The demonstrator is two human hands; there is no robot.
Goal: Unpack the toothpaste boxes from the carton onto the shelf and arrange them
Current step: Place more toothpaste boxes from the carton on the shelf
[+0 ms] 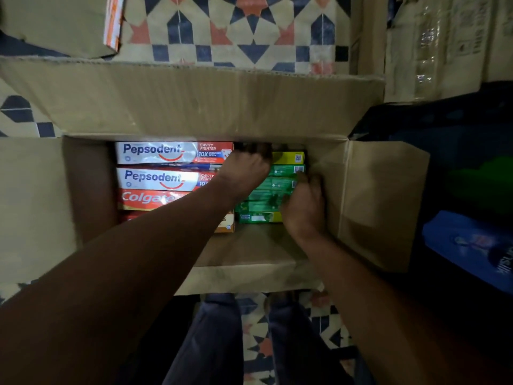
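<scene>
An open brown carton point(194, 107) stands on the patterned floor, flaps spread out. Inside on the left lie two white Pepsodent boxes point(161, 152) and a red Colgate box point(147, 198). On the right sits a stack of green toothpaste boxes point(277, 184) with a yellow-ended one at the back. My left hand point(247, 168) reaches in at the far end of the green stack, fingers curled down over it. My right hand point(305, 204) grips the stack's right side, fingers hidden behind the boxes. No shelf is in view.
Another cardboard box point(55, 23) with an orange edge lies at the top left. Flattened cartons point(444, 43) stand at the top right. A dark bag with a blue packet point(472, 245) sits to the right. My legs point(216, 343) stand below the carton.
</scene>
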